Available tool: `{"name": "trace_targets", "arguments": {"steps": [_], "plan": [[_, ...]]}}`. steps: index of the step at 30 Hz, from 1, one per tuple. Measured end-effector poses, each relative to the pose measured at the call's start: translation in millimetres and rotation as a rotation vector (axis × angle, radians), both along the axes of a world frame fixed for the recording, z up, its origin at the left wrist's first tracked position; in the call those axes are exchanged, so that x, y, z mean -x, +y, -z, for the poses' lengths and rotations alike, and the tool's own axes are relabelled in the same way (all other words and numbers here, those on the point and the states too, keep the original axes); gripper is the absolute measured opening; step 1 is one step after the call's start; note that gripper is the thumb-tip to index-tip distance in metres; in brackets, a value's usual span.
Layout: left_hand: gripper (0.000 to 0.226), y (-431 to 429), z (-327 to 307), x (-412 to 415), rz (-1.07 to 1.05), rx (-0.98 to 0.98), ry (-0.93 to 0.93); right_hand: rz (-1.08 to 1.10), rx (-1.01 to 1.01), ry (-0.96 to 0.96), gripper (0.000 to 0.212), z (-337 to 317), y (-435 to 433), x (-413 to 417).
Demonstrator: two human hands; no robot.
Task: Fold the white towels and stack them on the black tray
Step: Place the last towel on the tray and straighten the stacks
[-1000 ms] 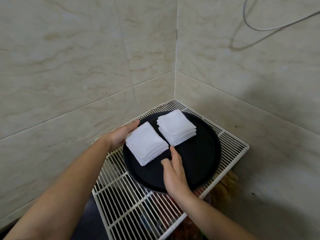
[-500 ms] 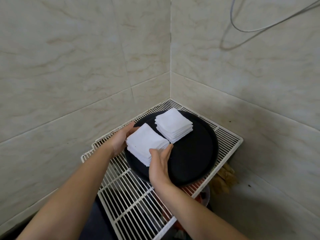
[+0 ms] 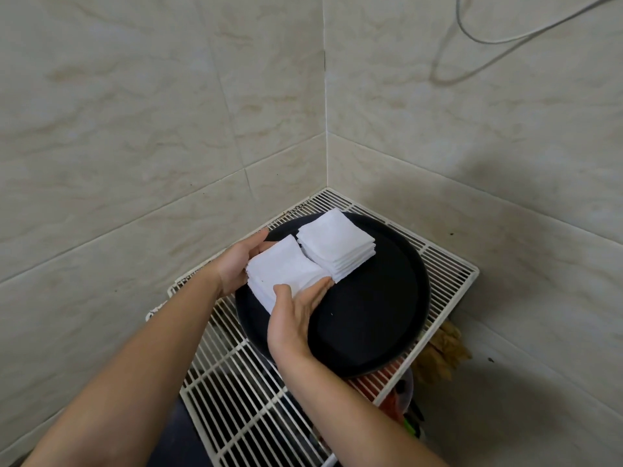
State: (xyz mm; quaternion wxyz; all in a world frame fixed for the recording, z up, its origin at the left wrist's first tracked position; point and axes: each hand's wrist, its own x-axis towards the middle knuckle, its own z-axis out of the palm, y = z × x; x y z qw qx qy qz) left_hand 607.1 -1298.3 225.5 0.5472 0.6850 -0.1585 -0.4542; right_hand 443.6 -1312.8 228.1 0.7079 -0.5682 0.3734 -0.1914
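White-coated wire forms the rack (image 3: 232, 392) nearest us, a grid of thin parallel bars under our forearms. Our right hand (image 3: 293, 321) lies flat with its fingers straight, pressing the right side of the near stack (image 3: 283, 271), thumb at its front edge. Our left hand (image 3: 236, 264) cups the opposite side, fingers curled round the left edge. This stack of soft square towels, its layers slightly uneven, sits over the tray's left part. Just beyond it lies the far stack (image 3: 333, 241), neat and square, its folds showing along the side. The tray (image 3: 371, 305) is round and matte black with a low raised rim, and it stands on the rack. Behind, the glossy marbled beige tiles of the wall (image 3: 135, 129) meet in a corner, and a thin grey cable (image 3: 492, 42) loops across them.
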Motion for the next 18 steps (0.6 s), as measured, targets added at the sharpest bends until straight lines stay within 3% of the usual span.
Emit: {"name": "trace_targets", "arguments": {"steps": [4, 6, 10, 11, 12, 15, 18], "plan": [[0.056, 1.9, 6.0, -4.6, -0.011, -0.007, 0.026, -0.029, -0.013, -0.017, 0.105, 8.4, -10.8, 12.3], [0.058, 4.6, 2.9, -7.5, -0.014, 0.015, 0.034, -0.011, -0.013, -0.038, 0.094, 13.4, -28.2, 27.0], [0.069, -5.0, -6.1, -21.7, -0.061, 0.058, 0.027, 0.001, -0.032, -0.048, 0.03, 14.5, -83.2, 54.2], [0.069, -11.4, -8.6, -23.9, -0.042, 0.048, 0.008, 0.029, -0.033, -0.026, 0.023, 12.1, -97.7, 57.9], [0.066, -19.0, -10.6, -25.3, -0.017, 0.025, -0.022, 0.069, -0.048, -0.011, 0.025, 10.7, -112.7, 60.3], [0.06, -52.3, -18.6, -26.8, 0.049, -0.05, -0.084, 0.203, -0.153, -0.011, 0.054, 11.9, -151.8, 56.8], [0.068, -84.9, -29.2, -20.6, 0.129, -0.136, -0.166, 0.238, -0.174, -0.019, 0.067, 11.6, -159.7, 42.2]]}}
